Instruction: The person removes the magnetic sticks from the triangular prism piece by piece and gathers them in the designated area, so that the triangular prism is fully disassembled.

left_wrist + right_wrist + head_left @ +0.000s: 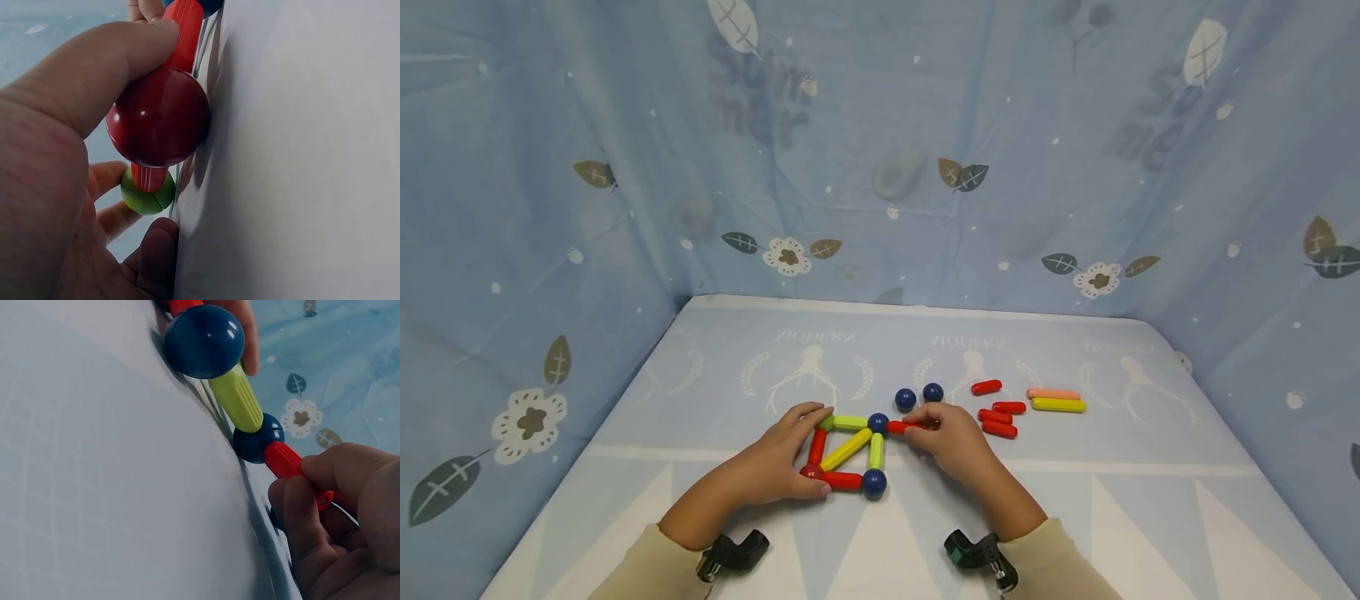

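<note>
One ribbed red rod [284, 460] in right hand [953, 440], touching blue ball [252, 445].

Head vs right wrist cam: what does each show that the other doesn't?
Only head: the green ball, the diagonal yellow rod and four loose red rods left of the pink rod.
Only right wrist: a dark round spot on the free end of the held red rod.
Both: the right hand pinching that rod, the light-green rod between two blue balls, and the left hand, just partly in right wrist.
</note>
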Motion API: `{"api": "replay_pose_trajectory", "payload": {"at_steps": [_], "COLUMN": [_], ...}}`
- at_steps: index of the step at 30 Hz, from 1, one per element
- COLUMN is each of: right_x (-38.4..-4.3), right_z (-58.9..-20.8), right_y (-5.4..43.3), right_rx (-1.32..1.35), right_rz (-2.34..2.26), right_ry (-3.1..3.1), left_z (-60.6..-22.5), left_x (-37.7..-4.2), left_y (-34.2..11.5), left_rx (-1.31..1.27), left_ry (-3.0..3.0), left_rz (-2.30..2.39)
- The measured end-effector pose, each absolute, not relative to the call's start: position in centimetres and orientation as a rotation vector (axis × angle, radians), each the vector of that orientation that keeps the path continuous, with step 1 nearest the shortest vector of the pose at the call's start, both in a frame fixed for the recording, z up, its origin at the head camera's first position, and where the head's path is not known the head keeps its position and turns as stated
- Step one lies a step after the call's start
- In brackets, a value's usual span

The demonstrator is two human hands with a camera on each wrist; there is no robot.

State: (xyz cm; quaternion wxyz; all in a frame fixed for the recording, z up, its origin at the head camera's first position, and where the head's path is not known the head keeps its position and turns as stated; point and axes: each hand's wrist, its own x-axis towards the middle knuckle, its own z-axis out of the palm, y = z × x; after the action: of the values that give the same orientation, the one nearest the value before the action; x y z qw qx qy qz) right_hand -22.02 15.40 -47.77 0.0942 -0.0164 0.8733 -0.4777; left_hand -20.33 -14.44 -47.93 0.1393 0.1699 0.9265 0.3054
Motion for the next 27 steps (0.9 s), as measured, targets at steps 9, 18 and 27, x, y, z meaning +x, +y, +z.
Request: {"api": "replay_pose_trajectory", "payload": {"at_steps": [9, 18, 27], "right_x": [-21.9, -22.3, -22.2], "right_z": [-48.2, -48.5, -49.0], "right_y": [15.4, 15.7, 16.8], "right_rx": [-0.019, 0.008, 0.007], "right_rz": [-1.378, -1.397, -1.452], "right_ry": [2.583, 2.562, 2.504], "left_z": [-47.6, -47.4, -47.9], "left_x": [-20.2, -20.6, -20.4], "left_y": [-14.5, -14.5, -14.5], "left_rx": [0.500, 0.505, 0.513], "left_ry": [2.683, 2.686, 2.683], "left_rz": [0.862, 0.864, 0.871]}}
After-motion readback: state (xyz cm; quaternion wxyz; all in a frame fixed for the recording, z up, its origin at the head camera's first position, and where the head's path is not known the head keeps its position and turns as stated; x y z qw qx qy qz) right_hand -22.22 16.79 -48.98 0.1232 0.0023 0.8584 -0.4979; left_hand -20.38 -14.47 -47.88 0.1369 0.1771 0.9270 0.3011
